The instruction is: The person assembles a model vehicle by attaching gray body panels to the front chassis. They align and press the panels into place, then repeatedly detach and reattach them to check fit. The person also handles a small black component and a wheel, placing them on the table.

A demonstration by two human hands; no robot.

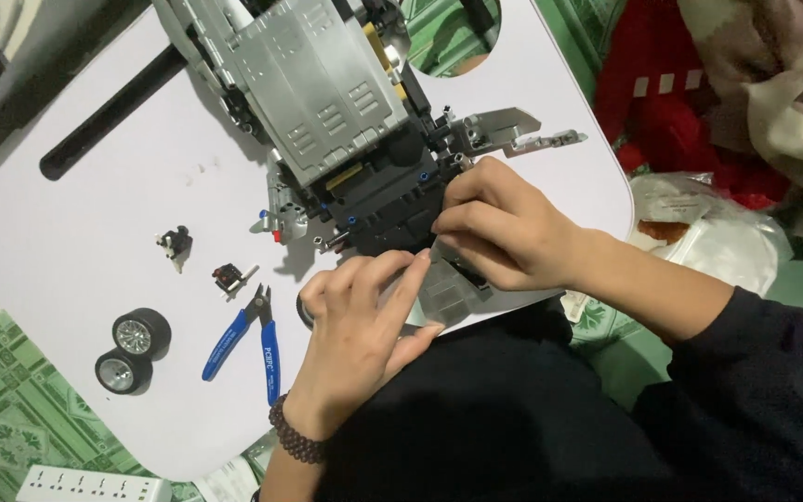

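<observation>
A large grey and black brick-built model car (327, 102) lies on a white table (76, 214). My right hand (499, 228) pinches a grey panel piece (443, 293) at the model's near end, fingertips pressed on its edge. My left hand (360, 325) holds the same grey panel from below, index finger stretched along it. A dark bead bracelet (295, 442) circles my left wrist.
Blue-handled side cutters (243, 339) lie left of my left hand. Two black wheels with silver hubs (132, 349) sit near the table's front left edge. Two small loose brick assemblies (202, 260) lie mid-table. A white power strip (90, 485) rests on the green floor. Red cloth (662, 84) lies at right.
</observation>
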